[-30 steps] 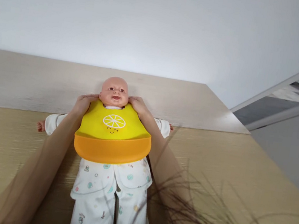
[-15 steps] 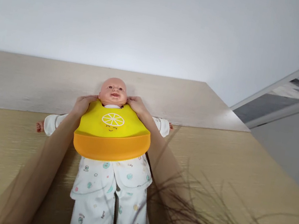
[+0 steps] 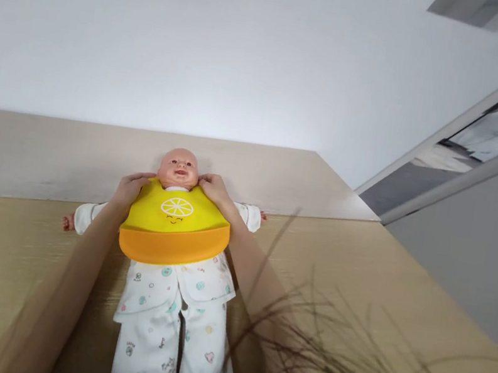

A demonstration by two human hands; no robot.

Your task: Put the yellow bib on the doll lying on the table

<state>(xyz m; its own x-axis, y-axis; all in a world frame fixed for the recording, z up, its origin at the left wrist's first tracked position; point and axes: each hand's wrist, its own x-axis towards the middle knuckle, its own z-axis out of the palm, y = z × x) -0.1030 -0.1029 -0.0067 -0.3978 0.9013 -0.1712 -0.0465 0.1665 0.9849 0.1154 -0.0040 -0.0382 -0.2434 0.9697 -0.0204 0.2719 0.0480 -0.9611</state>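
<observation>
A baby doll (image 3: 179,168) in white printed pyjamas lies on its back on a wooden table (image 3: 381,279), its head toward the wall. A yellow bib (image 3: 175,222) with an orange pocket and a lemon-slice face covers its chest. My left hand (image 3: 128,187) grips the bib's top left corner beside the doll's neck. My right hand (image 3: 213,187) is closed on the top right corner, at the other side of the neck. The fingertips of both hands reach behind the bib's neck straps and are partly hidden.
A white wall rises behind the table's paler back strip (image 3: 45,149). The table's right edge runs diagonally toward a grey floor and a glass partition (image 3: 475,148). Dark strands of hair (image 3: 319,364) hang across the lower right of the view.
The view has tilted up and pulled back, so the doll sits lower and smaller in the picture. Both hands stay at the bib's neck corners.
</observation>
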